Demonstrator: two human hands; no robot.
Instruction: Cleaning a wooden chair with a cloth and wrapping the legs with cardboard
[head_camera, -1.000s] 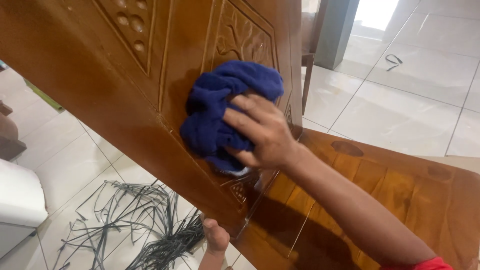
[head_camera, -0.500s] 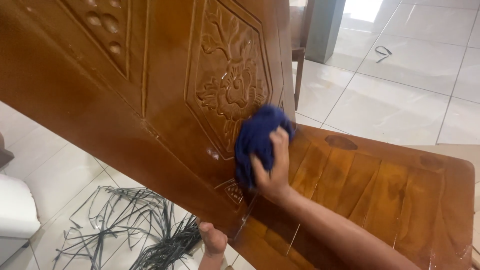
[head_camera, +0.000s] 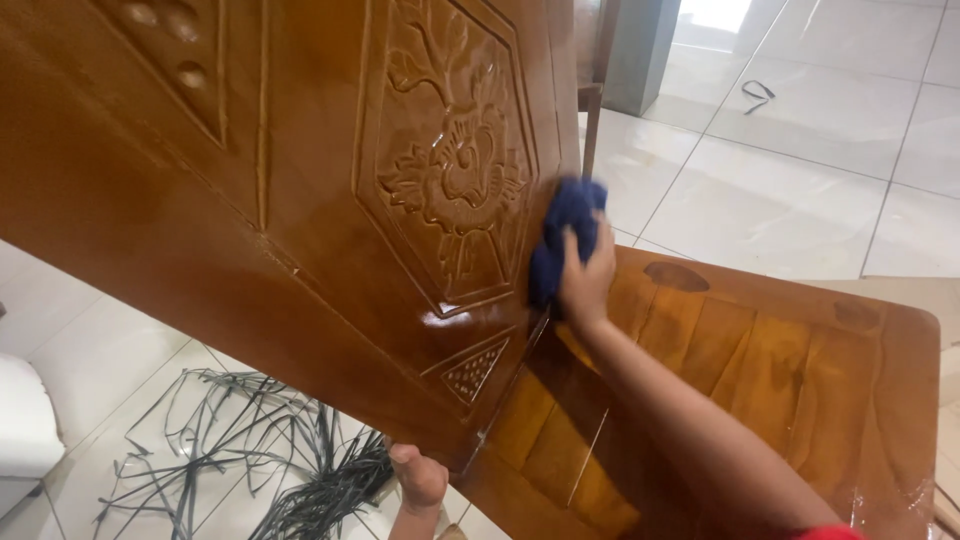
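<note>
A glossy carved brown wooden chair back (head_camera: 300, 200) fills the upper left, with a flower carving (head_camera: 452, 170) on its panel. My right hand (head_camera: 587, 275) presses a bunched dark blue cloth (head_camera: 563, 225) against the right edge of that panel, where it meets the wooden seat (head_camera: 760, 380). My left hand (head_camera: 418, 478) grips the lower edge of the chair from underneath, with only the thumb and part of the palm showing.
A pile of black plastic straps (head_camera: 260, 450) lies on the white tiled floor at lower left. A white object (head_camera: 25, 420) sits at the left edge. A grey pillar (head_camera: 645, 50) and a loose black strap (head_camera: 757, 93) are at the back.
My right hand has slid the blue cloth rightwards, off the flower carving to the panel's right edge. The carving is now uncovered. The left hand has kept its grip.
</note>
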